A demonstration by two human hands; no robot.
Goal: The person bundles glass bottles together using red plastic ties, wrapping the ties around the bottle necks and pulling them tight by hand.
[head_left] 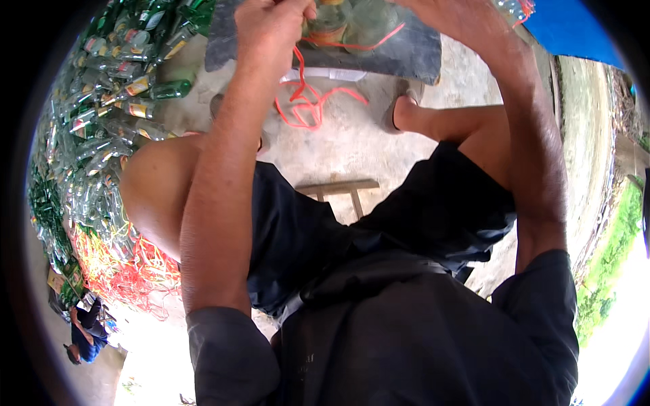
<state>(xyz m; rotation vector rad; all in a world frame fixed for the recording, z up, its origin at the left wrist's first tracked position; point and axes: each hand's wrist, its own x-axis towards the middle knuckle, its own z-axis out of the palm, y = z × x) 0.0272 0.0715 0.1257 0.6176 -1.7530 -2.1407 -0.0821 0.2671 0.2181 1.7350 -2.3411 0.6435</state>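
My left hand [276, 21] is at the top edge, fingers closed on a red plastic strap [300, 64] that hangs down from it toward the floor. Beside it stand clear glass bottles [359, 20], grouped on a dark board [423, 51]; another length of the red strap lies across their near side. Reaching in from the right, my right hand [433, 8] is at the far side of the bottles. The picture's upper edge cuts off its fingers, so their grip is hidden.
A large heap of green and clear glass bottles [101, 135] lies on the left. Below it is a tangled pile of red and yellow straps [135, 271]. A loose strap coil [308, 115] rests on the concrete floor between my feet. Another person [88, 331] is at the far lower left.
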